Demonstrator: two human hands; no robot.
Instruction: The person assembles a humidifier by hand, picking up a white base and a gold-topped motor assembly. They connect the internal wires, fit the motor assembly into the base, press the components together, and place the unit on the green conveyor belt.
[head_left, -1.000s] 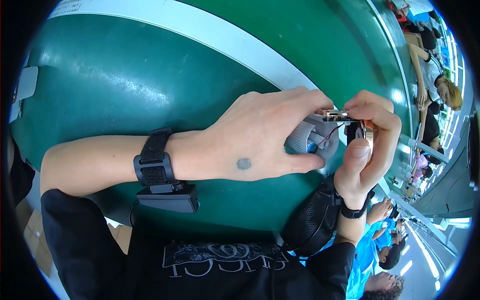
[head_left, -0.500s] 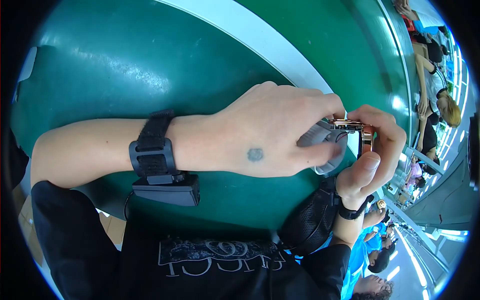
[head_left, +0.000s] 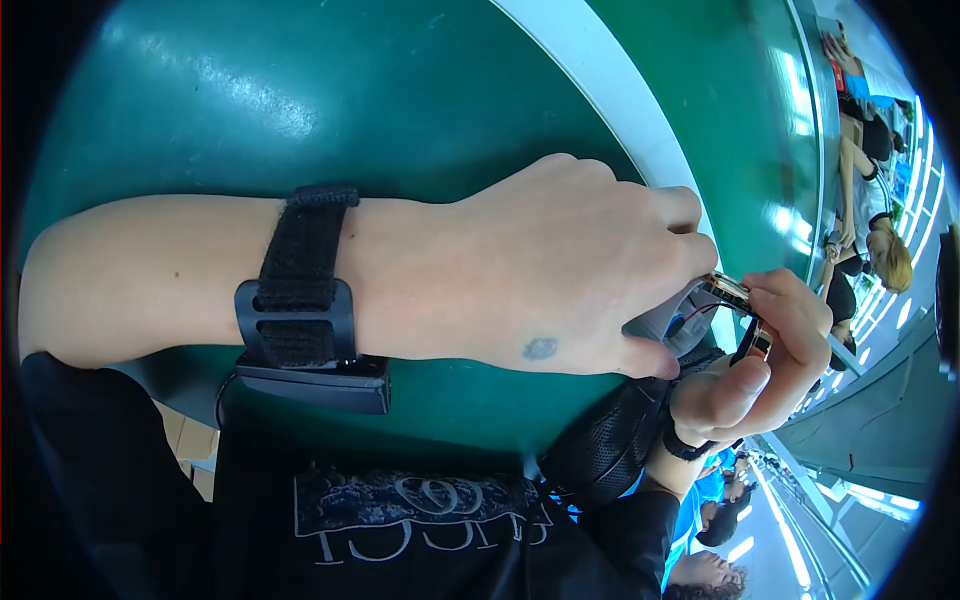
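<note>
My left hand [head_left: 600, 260] reaches across from the left with its fingers curled. Its index finger meets one end of a small gold-rimmed electronic part [head_left: 730, 291], and its thumb is bent in below. Between that thumb and the fingers sits a grey, partly see-through plastic piece [head_left: 686, 330], mostly covered by the hand. Thin red and dark wires run beside the part. My right hand [head_left: 795, 345] grips the electronic part from the right, thumb and fingers wrapped round it. The left fingertips are hidden.
Under my arms lies a green tabletop [head_left: 420, 120] with a white curved edge strip [head_left: 600, 70]. A black strap with a box [head_left: 315, 385] is on my left wrist. By my right forearm is a black mesh pouch [head_left: 605, 440]. Other people [head_left: 875, 230] sit along the right.
Both hands have shifted slightly; the right hand has moved rightward and down, and the electronic part has tilted. My left thumb has drawn lower, and the wires show more.
</note>
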